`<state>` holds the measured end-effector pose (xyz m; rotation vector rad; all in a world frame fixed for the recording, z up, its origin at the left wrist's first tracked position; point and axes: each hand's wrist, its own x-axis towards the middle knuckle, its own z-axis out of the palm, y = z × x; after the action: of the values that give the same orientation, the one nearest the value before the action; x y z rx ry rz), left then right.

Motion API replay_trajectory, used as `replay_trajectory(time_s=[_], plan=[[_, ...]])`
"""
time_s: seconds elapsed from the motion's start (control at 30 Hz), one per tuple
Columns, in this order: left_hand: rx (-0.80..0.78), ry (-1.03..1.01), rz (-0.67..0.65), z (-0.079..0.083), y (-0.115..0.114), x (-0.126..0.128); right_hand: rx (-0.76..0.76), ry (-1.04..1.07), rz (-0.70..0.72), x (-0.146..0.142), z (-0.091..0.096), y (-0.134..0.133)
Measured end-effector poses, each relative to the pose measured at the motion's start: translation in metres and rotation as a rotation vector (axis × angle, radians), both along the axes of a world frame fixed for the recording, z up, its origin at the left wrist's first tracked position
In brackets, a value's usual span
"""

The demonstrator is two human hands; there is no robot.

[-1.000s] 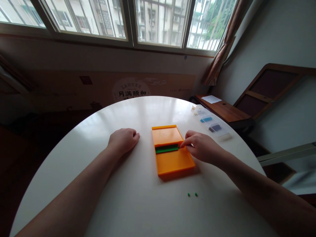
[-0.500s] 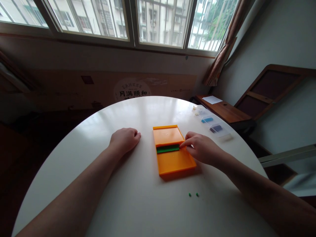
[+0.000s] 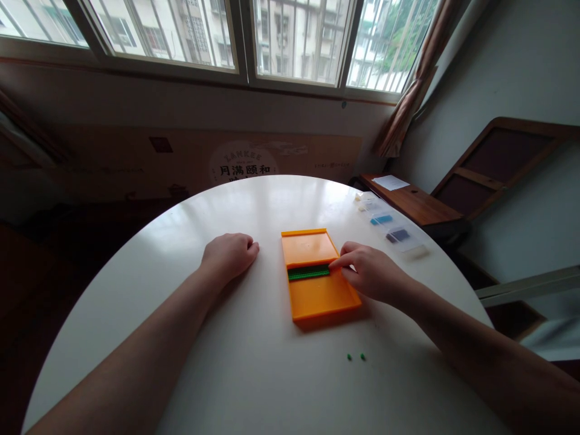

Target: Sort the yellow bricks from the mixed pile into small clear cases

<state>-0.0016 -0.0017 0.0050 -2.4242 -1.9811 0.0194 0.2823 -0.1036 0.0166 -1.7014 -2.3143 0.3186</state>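
Two hands on my feed, both resting on the white tabletop [image 3: 254,374]. The right hand [image 3: 371,273] has its fingertips [image 3: 336,263] pinched narrow at the right end of the green strip [image 3: 309,272], touching it, though I can't tell if it's really gripping the strip or just pressing on it. That strip lies crosswise in the orange tray [image 3: 317,296], about at the tray's middle, where the raised far half meets the lower near half. The left hand [image 3: 229,254] is curled into a loose fist, grip closed on nothing I can see, sitting just left of the tray and not touching it.

Moving outward: two tiny green bits [image 3: 356,357] lie on the tabletop nearer to me than the tray, side by side. Off at the far right edge there's a row of small clear bags [image 3: 389,228], one with something blue, one with something dark. Beyond that edge, a wooden desk [image 3: 417,205] with a sheet of paper [image 3: 389,182] on it.
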Motion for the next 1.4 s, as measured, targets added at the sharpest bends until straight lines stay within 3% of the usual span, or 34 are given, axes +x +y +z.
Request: replay_trajectory(time_s=[0.93,1.2,1.3,1.4], plan=[[0.004,0.007,-0.012,0.001,-0.001,0.000,-0.023,-0.017,0.004,-0.002,0.001,0.001],[0.012,0.010,-0.014,0.000,0.000,-0.002,0.033,0.026,0.029,0.000,0.007,-0.002],[0.007,0.014,-0.010,0.000,0.000,-0.002,0.088,0.081,0.076,0.005,0.016,-0.006],[-0.001,0.016,-0.004,0.001,0.000,0.000,0.069,0.104,0.250,0.009,0.029,-0.013]])
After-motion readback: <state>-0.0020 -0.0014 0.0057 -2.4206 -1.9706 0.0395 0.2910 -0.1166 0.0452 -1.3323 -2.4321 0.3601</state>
